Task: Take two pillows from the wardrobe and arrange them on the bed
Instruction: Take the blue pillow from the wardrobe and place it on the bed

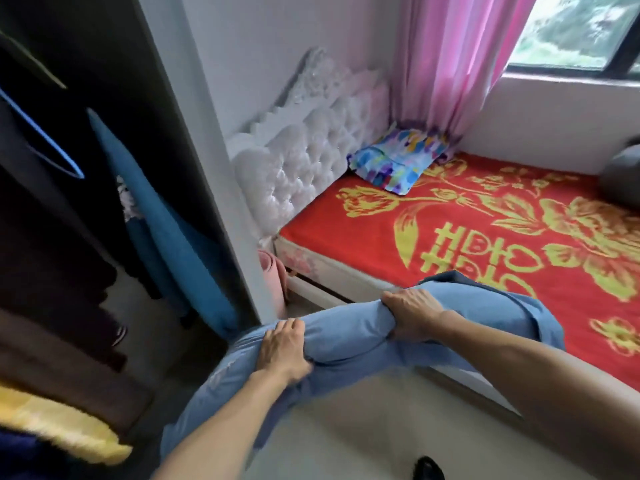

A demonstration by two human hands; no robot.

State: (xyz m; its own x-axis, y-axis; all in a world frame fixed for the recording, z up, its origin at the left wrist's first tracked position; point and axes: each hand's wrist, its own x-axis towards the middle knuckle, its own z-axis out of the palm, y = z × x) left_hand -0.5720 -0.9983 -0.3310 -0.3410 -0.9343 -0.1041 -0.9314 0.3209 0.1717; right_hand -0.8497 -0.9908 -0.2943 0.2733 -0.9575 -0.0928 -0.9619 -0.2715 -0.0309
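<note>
I hold a light blue pillow (349, 336) in front of me, between the open wardrobe (69, 202) on the left and the bed (485, 237) on the right. My left hand (284, 351) grips its near left part, fingers dug into the cloth. My right hand (412, 315) squeezes its upper right part, and that end reaches over the bed's near edge. A second pillow (394, 161) with a multicoloured print lies at the head of the bed, against the tufted white headboard (311, 157). The bed has a red cover with yellow flowers.
Dark clothes, a blue garment (166, 230) and folded blankets (59, 420) fill the wardrobe. Its white side panel (214, 174) stands between wardrobe and bed. A pink curtain (446, 64) hangs by the window. A grey object (620, 174) lies at the bed's far right. Pale floor lies below.
</note>
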